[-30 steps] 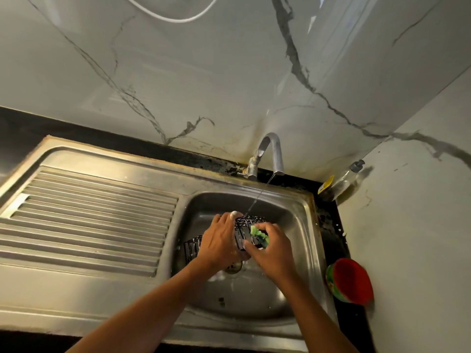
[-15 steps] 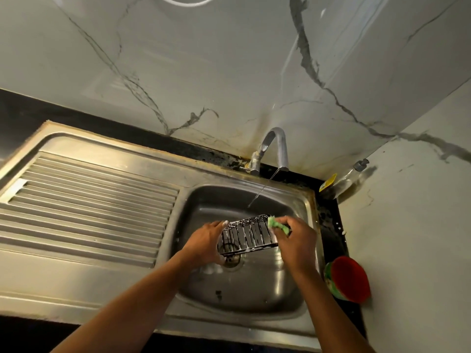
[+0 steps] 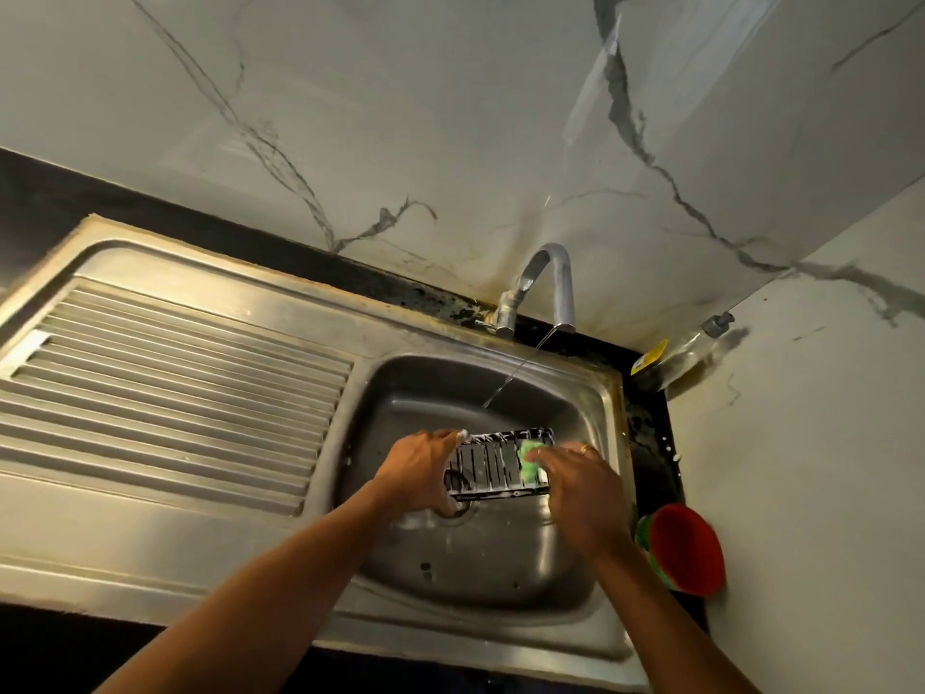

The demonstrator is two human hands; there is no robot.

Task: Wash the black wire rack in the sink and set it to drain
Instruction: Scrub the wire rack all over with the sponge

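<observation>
Gripping the left end of the black wire rack (image 3: pixel 493 463), the left hand (image 3: pixel 425 468) is closed around it, while a green sponge (image 3: pixel 530 458) is pinched against the rack's right end by the right hand (image 3: pixel 580 493), on which a ring is worn. The rack is held over the sink (image 3: pixel 575 568), just above the drain, with suds seen on its wires.

A slip is judged the main risk: the wires are wet and soapy, and a hard stroke of the sponge could twist the rack out of the left hand and drop it into the bowl. The thin stream from the tap (image 3: pixel 545 288) lands beyond the rack, on its far side, so soap may be left on it unless it is brought under the water. Fingers could also be caught between the wires.

A ribbed draining board (image 3: pixel 175 383) lies to the left, bare, where the rack could be set. The dark table (image 3: pixel 650 443) around the sink is spotted with drops. A red bowl (image 3: pixel 688 548) stands near on the right, a clear bottle (image 3: pixel 690 348) in the far corner. Marble-veined walls close the corner in.
</observation>
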